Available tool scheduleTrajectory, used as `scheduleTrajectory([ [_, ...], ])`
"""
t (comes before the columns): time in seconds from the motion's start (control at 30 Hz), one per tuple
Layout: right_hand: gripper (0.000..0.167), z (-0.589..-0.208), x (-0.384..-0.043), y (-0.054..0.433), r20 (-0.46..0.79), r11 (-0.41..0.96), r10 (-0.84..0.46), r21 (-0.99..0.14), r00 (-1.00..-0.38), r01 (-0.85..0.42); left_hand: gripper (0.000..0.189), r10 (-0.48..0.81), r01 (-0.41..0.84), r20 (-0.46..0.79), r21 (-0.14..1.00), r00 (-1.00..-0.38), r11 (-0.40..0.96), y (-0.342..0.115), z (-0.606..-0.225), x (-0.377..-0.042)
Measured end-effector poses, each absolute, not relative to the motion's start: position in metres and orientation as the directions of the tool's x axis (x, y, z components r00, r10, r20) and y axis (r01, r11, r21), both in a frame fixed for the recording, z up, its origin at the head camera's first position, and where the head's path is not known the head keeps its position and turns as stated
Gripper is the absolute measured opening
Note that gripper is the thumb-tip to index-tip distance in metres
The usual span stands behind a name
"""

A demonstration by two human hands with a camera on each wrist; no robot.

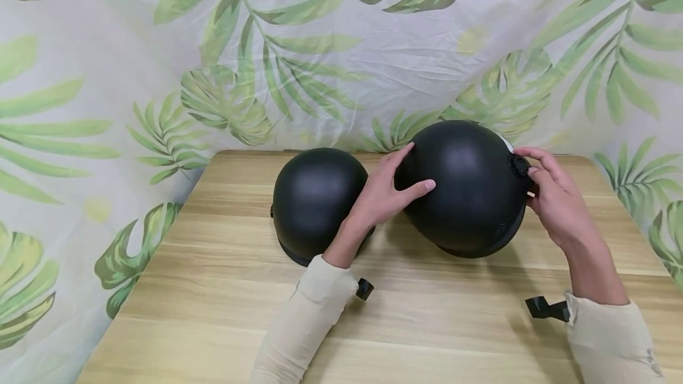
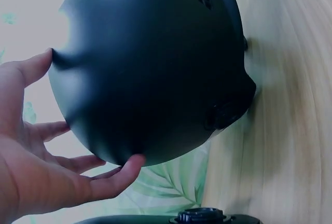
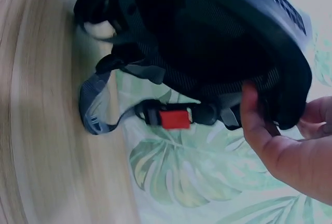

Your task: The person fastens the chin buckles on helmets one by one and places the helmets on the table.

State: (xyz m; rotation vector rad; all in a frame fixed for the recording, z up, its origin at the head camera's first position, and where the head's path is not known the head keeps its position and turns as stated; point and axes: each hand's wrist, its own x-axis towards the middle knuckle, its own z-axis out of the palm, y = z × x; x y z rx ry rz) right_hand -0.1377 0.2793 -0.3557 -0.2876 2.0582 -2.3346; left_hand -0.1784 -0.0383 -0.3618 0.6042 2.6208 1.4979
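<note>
A black helmet with a smooth round shell is held tilted at the right of the table. My left hand rests spread fingers and thumb against its left side. At the opposite side, near a round black knob, my right hand pinches the rim. From below, the right wrist view shows the dark lined inside, a grey chin strap hanging down and a red buckle piece. Behind my left forearm, a second black helmet sits dome up on the table.
The wooden table reaches back to a hanging cloth printed with green leaves. Small black mounts stick out from the left sleeve and right sleeve.
</note>
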Motion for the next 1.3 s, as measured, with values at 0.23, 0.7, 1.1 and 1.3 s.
scheduleTrajectory([
  [0.23,0.029,-0.355,-0.14,0.283,0.051,0.048,-0.146,-0.997,-0.988,-0.059,0.076,0.357,0.344,0.183,0.818,-0.916,0.462,-0.037,-0.363,-0.18],
  [0.7,0.067,-0.354,-0.136,0.269,0.05,0.498,-0.009,-0.866,-0.999,-0.048,0.066,0.306,0.335,0.208,0.824,-0.929,0.457,-0.031,-0.369,-0.179],
  [1.1,0.076,-0.35,-0.137,0.262,0.078,0.597,-0.043,-0.798,-0.996,-0.088,0.07,0.313,0.316,0.178,0.82,-0.933,0.477,-0.034,-0.367,-0.18],
  [1.3,0.075,-0.345,-0.134,0.263,0.087,0.682,-0.028,-0.726,-0.996,-0.082,0.071,0.315,0.317,0.177,0.818,-0.933,0.479,-0.035,-0.366,-0.179],
])
